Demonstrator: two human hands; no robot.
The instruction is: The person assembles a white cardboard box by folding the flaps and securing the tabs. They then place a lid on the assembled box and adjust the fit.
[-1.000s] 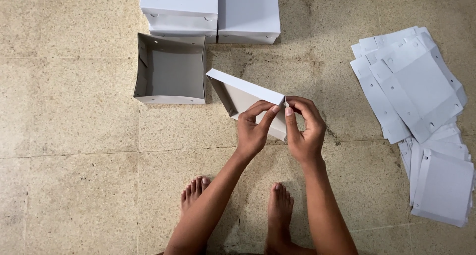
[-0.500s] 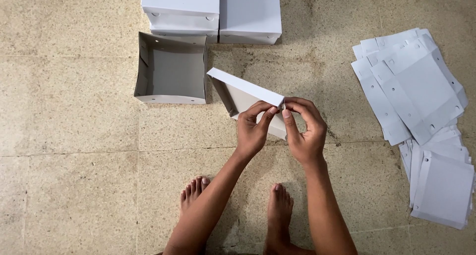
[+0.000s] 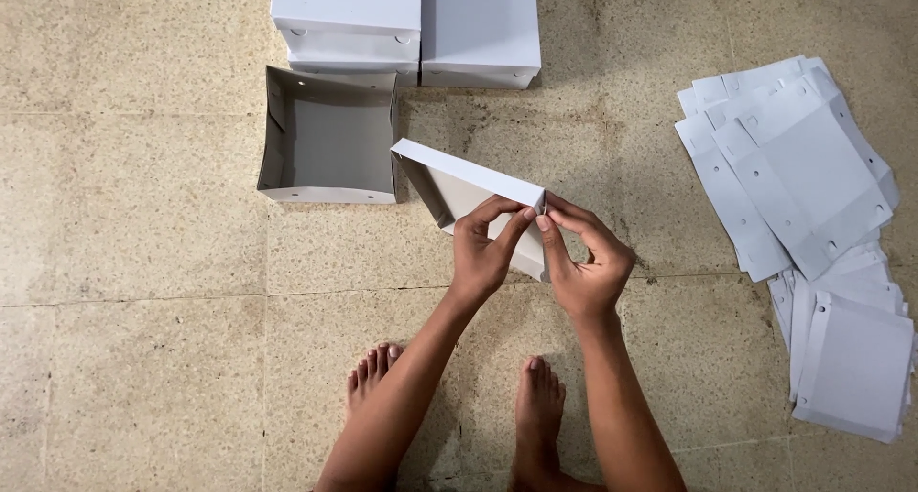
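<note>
Above the tiled floor [image 3: 143,358], the left hand [image 3: 483,253] and right hand [image 3: 588,267] are both pinching one corner of a half-folded white cardboard box [image 3: 464,181], each grip pressed together. Beside it are sitting an open folded box [image 3: 330,138], closed white boxes [image 3: 406,19], and flat cardboard blanks [image 3: 803,186] piled at right.

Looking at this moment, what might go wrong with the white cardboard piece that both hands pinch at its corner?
1. The left hand and right hand grip the half-folded box only at one corner; its far end hangs free, so it may sag or crease.
2. That far end sits close to the open box on the floor and might knock it.
3. The flat blanks lie in a loose, uneven pile; they could slide apart.
</note>
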